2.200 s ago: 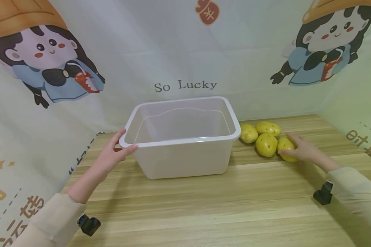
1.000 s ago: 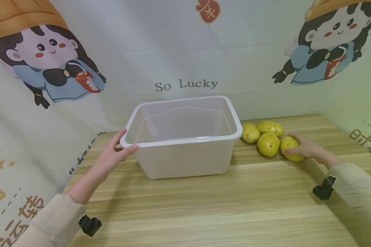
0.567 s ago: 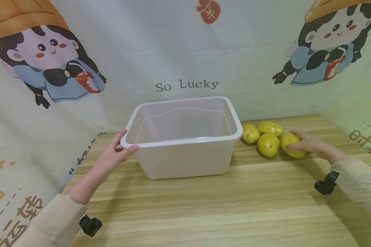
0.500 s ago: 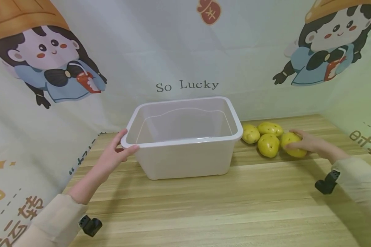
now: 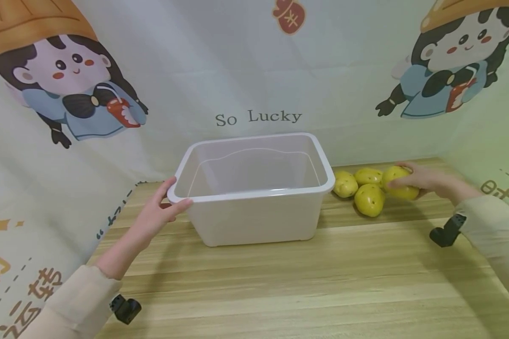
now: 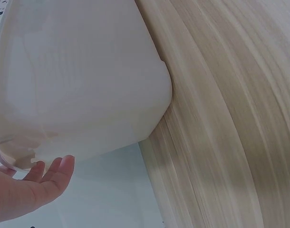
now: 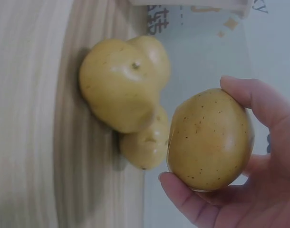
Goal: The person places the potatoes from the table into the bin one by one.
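At the far right of the surface, your right grip has a potato pinched between thumb and fingers, seemingly raised off the surface. Three others sit bunched to its left: a round potato on the near side, a long potato on the far side, and a third potato just beside the white box. Your left grip clasps the box's near left corner, thumb over the rim and fingers against the outer wall.

Your step in hand looks like lifting that one potato away from the bunch. Press from opposite sides of its widest part; the skin looks smooth, so a shallow hold could slip. Raise it well up before you swing it sideways, or it may knock its neighbours and set them rolling. A firm left hold should stop the box sliding if you bump it.

As for writing, the cloth on the far side bears the lettering "So Lucky". At the near left, one character reads 转; the lettering at the right edge is cut off. The mark on the red badge is too stylised to tell. No label shows on the box.
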`<state>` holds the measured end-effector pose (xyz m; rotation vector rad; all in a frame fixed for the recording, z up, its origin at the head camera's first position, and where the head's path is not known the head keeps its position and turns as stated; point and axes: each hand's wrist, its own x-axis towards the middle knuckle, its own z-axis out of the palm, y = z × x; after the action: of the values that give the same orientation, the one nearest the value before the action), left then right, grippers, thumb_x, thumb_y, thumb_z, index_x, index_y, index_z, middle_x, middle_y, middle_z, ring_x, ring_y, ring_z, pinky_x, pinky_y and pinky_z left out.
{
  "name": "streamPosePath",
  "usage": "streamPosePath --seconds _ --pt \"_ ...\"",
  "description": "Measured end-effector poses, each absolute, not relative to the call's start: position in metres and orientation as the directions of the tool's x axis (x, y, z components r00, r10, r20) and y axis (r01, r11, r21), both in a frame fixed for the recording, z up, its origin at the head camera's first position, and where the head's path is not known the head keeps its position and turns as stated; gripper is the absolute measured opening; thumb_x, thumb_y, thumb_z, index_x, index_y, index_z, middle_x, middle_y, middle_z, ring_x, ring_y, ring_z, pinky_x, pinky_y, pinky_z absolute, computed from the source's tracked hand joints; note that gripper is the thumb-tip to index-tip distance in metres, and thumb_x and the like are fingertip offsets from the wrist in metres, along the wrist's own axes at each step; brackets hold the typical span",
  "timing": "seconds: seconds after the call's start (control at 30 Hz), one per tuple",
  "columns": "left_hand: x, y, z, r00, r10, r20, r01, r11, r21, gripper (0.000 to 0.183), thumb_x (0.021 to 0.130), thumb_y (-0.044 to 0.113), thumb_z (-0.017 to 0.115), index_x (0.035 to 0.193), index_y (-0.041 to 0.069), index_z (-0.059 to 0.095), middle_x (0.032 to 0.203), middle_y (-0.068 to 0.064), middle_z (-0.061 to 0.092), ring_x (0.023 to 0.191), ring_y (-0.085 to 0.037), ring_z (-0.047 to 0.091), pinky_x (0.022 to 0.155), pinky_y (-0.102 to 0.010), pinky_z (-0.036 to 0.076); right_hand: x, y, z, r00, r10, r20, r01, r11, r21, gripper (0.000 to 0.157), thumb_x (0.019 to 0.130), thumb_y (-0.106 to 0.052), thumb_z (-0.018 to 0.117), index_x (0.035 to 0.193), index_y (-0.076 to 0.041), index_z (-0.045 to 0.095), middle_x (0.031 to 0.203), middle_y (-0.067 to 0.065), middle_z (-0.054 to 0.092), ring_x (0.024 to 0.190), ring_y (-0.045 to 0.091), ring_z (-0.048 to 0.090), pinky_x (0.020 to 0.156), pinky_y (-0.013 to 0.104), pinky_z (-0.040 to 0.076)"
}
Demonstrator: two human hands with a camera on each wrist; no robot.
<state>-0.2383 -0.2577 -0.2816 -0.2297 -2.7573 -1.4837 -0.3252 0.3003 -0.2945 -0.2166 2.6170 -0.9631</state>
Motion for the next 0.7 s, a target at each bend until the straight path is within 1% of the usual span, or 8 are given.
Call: streamPosePath --seconds 0.13,0.27,0.47,0.53,0.7 --pt "-0.238 -0.258 -0.281 -0.99 0.125 0.069 0.126 0.538 0.834 0.077 0.09 0.034 0.055 0.148 0.016 0.007 0.144 -0.02 0.024 0.12 -0.034 0.04 0.082 -0.033 0.04 -0.328 0.297 -0.287 -0.926 -0.271 -0.262 -0.033 0.752 -0.659 0.087 0.089 -0.035 0.051 0.142 0.007 -0.003 0.124 0.033 0.031 0.093 0.027 0.049 0.068 0.033 0.047" --pt "-0.238 -0.258 -0.281 -0.99 0.127 0.065 0.123 0.531 0.838 0.078 0.09 0.034 0.056 0.148 0.017 0.007 0.144 -0.019 0.024 0.12 -0.035 0.039 0.085 -0.038 0.039 -0.329 0.293 -0.28 -0.923 -0.277 -0.266 -0.033 0.746 -0.665 0.087 0.089 -0.036 0.051 0.143 0.006 -0.003 0.123 0.031 0.032 0.092 0.027 0.048 0.069 0.033 0.046" --pt "-0.238 -0.258 -0.282 -0.991 0.125 0.056 0.114 0.526 0.843 0.079 0.09 0.034 0.056 0.148 0.019 0.006 0.145 -0.019 0.022 0.123 -0.037 0.038 0.089 -0.044 0.039 -0.332 0.288 -0.267 -0.916 -0.281 -0.286 -0.029 0.758 -0.651 0.089 0.088 -0.04 0.052 0.144 0.004 -0.004 0.128 0.032 0.029 0.1 0.032 0.046 0.07 0.034 0.046" --pt "-0.238 -0.259 -0.282 -0.991 0.124 0.055 0.113 0.526 0.843 0.079 0.09 0.035 0.056 0.148 0.019 0.006 0.146 -0.02 0.022 0.123 -0.037 0.037 0.089 -0.044 0.038 -0.332 0.286 -0.262 -0.917 -0.281 -0.282 -0.034 0.761 -0.648 0.089 0.088 -0.04 0.052 0.144 0.004 -0.003 0.129 0.032 0.028 0.101 0.033 0.045 0.071 0.034 0.046" --pt "-0.239 -0.259 -0.282 -0.99 0.125 0.068 0.126 0.54 0.832 0.078 0.09 0.035 0.056 0.148 0.018 0.007 0.145 -0.019 0.023 0.12 -0.035 0.04 0.086 -0.04 0.04 -0.333 0.283 -0.252 -0.924 -0.28 -0.262 -0.047 0.76 -0.648 0.086 0.088 -0.038 0.051 0.143 0.005 0.0 0.128 0.032 0.028 0.096 0.029 0.047 0.07 0.034 0.046"
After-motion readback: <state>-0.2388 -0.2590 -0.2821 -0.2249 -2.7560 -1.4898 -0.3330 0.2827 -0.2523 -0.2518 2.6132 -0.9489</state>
